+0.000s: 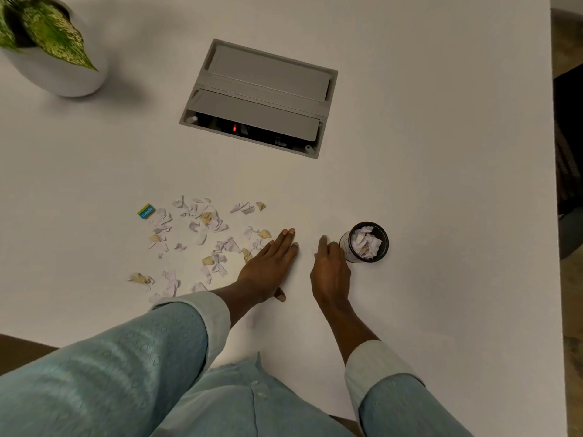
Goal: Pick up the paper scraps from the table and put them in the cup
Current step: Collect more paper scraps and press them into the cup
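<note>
Paper scraps (202, 238) – light, flimsy, best pinched at edges; left hand (271, 263) flat/spread, right hand (331, 266) grip can't be told.

office: white table (410, 152) with cable box (262, 93).

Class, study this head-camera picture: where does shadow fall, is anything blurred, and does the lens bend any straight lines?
Head view: soft shadow spreads right of the plant pot; the paper scraps are slightly soft, the right hand blurred at its fingertips; the table edge at right bows a little from the wide lens; no harsh glare.
</note>
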The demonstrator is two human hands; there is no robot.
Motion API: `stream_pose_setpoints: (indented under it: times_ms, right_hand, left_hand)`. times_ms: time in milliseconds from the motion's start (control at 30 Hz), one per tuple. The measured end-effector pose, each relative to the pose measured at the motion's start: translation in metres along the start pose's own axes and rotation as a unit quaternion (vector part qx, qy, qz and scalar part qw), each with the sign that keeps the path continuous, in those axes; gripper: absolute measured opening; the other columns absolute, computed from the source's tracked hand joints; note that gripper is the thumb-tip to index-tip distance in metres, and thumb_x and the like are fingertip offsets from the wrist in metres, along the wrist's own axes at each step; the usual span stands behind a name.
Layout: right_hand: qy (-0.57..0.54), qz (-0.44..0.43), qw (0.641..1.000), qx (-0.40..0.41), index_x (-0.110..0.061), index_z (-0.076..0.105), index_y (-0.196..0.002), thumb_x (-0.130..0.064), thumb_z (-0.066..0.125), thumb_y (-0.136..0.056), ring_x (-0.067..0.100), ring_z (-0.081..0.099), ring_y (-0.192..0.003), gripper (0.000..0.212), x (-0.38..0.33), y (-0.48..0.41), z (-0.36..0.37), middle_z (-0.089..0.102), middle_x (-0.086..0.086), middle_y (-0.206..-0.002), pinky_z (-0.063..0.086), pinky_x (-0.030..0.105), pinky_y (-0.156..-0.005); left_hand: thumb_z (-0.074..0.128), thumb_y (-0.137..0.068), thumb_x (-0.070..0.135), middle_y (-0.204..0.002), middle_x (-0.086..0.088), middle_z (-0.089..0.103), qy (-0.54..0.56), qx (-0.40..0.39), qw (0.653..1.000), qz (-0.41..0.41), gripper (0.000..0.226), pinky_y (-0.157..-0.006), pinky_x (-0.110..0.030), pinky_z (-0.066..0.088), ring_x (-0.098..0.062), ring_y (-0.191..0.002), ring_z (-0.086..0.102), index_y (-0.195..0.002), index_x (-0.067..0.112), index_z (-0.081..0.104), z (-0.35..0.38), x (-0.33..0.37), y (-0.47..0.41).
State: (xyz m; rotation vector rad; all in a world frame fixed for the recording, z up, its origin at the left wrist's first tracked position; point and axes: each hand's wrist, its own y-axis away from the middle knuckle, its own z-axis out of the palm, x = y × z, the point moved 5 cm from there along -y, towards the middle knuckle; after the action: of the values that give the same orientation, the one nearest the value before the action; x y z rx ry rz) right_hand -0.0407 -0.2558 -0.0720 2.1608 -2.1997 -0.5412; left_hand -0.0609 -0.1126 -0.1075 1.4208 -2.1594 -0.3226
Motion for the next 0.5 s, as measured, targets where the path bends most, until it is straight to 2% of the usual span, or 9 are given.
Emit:
stream_pose_setpoints:
  times_ms: [100, 167, 267, 333, 500]
  right_hand:
    - [0.010, 0.026, 1.000, 0.001, 0.000, 0.034, -0.151, -0.007, 0.048, -0.103, 0.027, 0.057, -0.118, 0.051, -0.001, -0.017, 0.003, 0.056, 0.015, -0.129, 0.053, 0.034, -0.084]
    - [0.021, 0.041, 0.999, 0.001, 0.001, 0.038, -0.148, -0.002, 0.049, -0.101, 0.027, 0.058, -0.117, 0.048, -0.002, -0.025, 0.005, 0.056, 0.016, -0.129, 0.051, 0.031, -0.090]
    - [0.043, 0.051, 0.998, -0.010, -0.004, 0.057, -0.124, -0.002, 0.047, -0.100, 0.025, 0.059, -0.109, 0.026, -0.006, -0.029, 0.008, 0.059, 0.014, -0.120, 0.050, 0.030, -0.087]
    - [0.053, 0.050, 0.997, -0.011, -0.007, 0.060, -0.113, -0.004, 0.047, -0.101, 0.026, 0.060, -0.107, 0.019, -0.008, -0.030, 0.007, 0.060, 0.013, -0.116, 0.050, 0.031, -0.085]
    - [0.027, 0.046, 0.998, -0.015, -0.010, 0.062, -0.113, -0.011, 0.048, -0.102, 0.024, 0.060, -0.106, 0.018, -0.010, -0.016, -0.003, 0.060, 0.008, -0.114, 0.051, 0.032, -0.081]
  left_hand:
    - [0.090, -0.075, 0.031, -0.166, -0.011, -0.036, 0.004, 0.002, 1.000, -0.002, 0.136, -0.128, -0.039, 0.000, -0.030, -0.153, -0.032, -0.163, 0.011, -0.011, 0.002, 0.000, -0.001]
    - [0.088, -0.077, 0.030, -0.166, -0.013, -0.035, 0.007, 0.004, 1.000, 0.002, 0.133, -0.129, -0.040, -0.001, -0.030, -0.153, -0.032, -0.163, 0.009, -0.011, 0.002, 0.000, -0.001]
    - [0.087, -0.079, 0.027, -0.166, -0.013, -0.034, 0.011, 0.008, 1.000, 0.004, 0.130, -0.128, -0.039, -0.003, -0.030, -0.153, -0.033, -0.163, 0.010, -0.011, 0.002, -0.002, -0.001]
    - [0.087, -0.079, 0.026, -0.166, -0.012, -0.035, 0.019, 0.010, 1.000, 0.004, 0.130, -0.127, -0.038, -0.004, -0.030, -0.153, -0.034, -0.163, 0.011, -0.011, 0.004, -0.002, -0.002]
    - [0.084, -0.082, 0.029, -0.164, -0.009, -0.040, 0.031, 0.011, 0.999, 0.010, 0.129, -0.129, -0.038, -0.005, -0.026, -0.152, -0.036, -0.162, 0.013, -0.016, 0.007, -0.006, -0.002]
